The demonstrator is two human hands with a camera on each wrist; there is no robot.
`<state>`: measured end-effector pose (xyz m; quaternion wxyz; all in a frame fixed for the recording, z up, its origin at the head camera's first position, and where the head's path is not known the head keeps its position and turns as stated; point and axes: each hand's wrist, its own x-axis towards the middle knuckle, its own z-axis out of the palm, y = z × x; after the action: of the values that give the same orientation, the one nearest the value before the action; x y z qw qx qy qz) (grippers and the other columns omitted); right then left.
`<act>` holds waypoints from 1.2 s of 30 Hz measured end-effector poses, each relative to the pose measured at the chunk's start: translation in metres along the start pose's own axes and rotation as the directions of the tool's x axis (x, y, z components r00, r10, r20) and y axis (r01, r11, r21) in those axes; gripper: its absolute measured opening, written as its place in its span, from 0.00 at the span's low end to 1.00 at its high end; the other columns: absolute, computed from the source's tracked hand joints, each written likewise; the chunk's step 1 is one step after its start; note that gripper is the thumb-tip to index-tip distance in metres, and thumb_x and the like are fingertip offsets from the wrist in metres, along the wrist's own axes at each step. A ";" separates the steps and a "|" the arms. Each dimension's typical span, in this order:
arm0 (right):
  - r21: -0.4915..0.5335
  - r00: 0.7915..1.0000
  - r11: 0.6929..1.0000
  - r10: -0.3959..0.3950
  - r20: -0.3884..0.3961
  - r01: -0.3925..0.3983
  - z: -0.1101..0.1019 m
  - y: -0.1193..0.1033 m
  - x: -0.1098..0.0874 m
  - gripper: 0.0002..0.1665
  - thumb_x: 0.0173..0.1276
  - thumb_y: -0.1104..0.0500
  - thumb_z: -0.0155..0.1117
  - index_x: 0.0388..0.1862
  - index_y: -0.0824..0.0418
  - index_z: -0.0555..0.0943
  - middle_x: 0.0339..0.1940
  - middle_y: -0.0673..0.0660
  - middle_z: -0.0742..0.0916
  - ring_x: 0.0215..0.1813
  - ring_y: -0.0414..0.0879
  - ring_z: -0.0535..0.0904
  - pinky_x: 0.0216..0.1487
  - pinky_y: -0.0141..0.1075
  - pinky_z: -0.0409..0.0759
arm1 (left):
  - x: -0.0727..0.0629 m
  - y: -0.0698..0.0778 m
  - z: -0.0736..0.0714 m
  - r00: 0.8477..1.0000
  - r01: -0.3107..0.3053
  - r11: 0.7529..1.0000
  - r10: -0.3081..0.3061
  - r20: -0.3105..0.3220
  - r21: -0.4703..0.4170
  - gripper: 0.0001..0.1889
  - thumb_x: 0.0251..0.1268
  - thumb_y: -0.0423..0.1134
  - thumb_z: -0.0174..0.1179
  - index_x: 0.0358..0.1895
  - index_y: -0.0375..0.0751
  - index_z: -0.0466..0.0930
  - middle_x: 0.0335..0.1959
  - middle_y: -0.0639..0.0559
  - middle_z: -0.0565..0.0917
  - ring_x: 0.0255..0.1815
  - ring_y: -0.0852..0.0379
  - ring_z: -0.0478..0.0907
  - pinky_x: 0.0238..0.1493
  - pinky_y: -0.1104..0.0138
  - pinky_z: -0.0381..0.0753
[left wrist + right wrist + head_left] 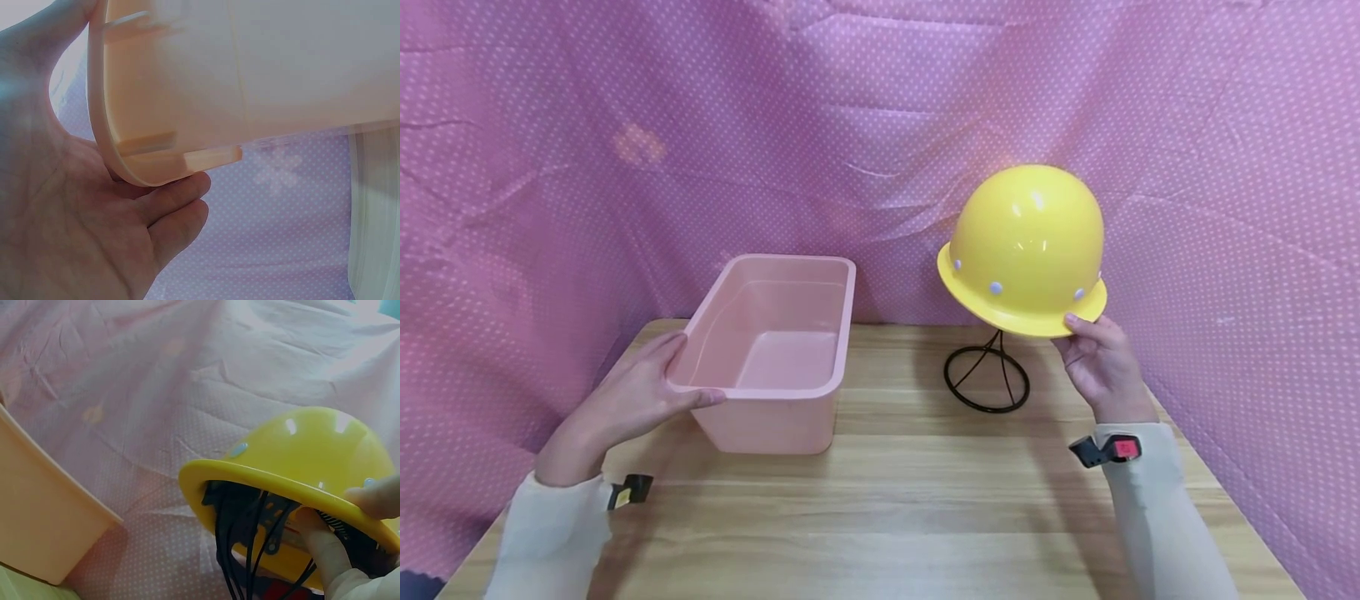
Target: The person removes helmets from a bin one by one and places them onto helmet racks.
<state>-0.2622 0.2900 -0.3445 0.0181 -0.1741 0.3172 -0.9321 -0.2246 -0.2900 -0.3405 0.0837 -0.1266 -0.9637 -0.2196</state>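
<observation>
My left hand (636, 387) grips the near left corner of a pink plastic tub (797, 393), thumb along the near rim and fingers at the left side. In the left wrist view, fingertips (187, 194) curl beneath the lip of the tub (169, 94). On the right, my right hand (1105, 367) pinches the brim of a yellow hard hat (1030, 242). The right wrist view shows the thumb on top of the brim and a finger inside the hard hat (312, 450), by its dark inner straps (269, 519). Below the tilted hat stands a black wire stand (988, 407), its top hidden by the hat.
A wooden table (880, 508) carries the tub at left and the wire stand at right. Pink dotted cloth (880, 125) hangs behind the table and along both sides. Each wrist wears a small black camera strap (1108, 450) over a white sleeve (1157, 517).
</observation>
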 end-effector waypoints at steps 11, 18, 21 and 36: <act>-0.036 0.999 0.999 -0.015 0.033 0.016 -0.006 0.004 -0.004 0.26 0.80 0.69 0.39 0.73 0.59 0.68 0.63 0.54 0.83 0.61 0.46 0.83 0.64 0.38 0.83 | -0.003 0.001 0.000 1.000 -0.012 1.000 0.012 0.010 -0.007 0.58 0.51 0.68 0.71 0.78 0.36 0.58 0.72 0.30 0.70 0.73 0.32 0.65 0.69 0.36 0.64; -0.003 1.000 1.000 -0.012 0.024 0.012 -0.006 0.001 -0.007 0.23 0.82 0.65 0.39 0.71 0.60 0.70 0.61 0.55 0.84 0.58 0.47 0.83 0.63 0.38 0.82 | -0.004 0.001 -0.002 0.999 -0.047 0.998 0.046 -0.008 -0.040 0.55 0.50 0.66 0.73 0.78 0.39 0.60 0.69 0.33 0.73 0.71 0.35 0.67 0.68 0.38 0.66; 0.014 1.000 1.000 -0.006 0.022 0.006 -0.007 0.000 -0.008 0.23 0.83 0.64 0.39 0.71 0.61 0.71 0.60 0.55 0.85 0.58 0.47 0.83 0.64 0.39 0.80 | -0.006 0.001 -0.003 0.999 -0.049 0.997 0.048 -0.008 -0.058 0.55 0.51 0.65 0.73 0.78 0.41 0.60 0.69 0.35 0.73 0.71 0.37 0.68 0.68 0.40 0.66; -0.136 0.938 0.989 -0.095 -0.333 0.052 -0.006 -0.014 -0.011 0.11 0.78 0.55 0.53 0.50 0.60 0.75 0.50 0.52 0.78 0.55 0.43 0.72 0.66 0.32 0.69 | -0.010 0.004 -0.005 0.993 -0.087 0.996 0.084 -0.083 -0.028 0.55 0.51 0.60 0.75 0.78 0.36 0.60 0.74 0.35 0.67 0.75 0.37 0.62 0.73 0.41 0.63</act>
<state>-0.2531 0.3063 -0.3434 -0.0825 -0.0238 0.3667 -0.9264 -0.2137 -0.2906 -0.3362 0.1304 -0.1599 -0.9496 -0.2359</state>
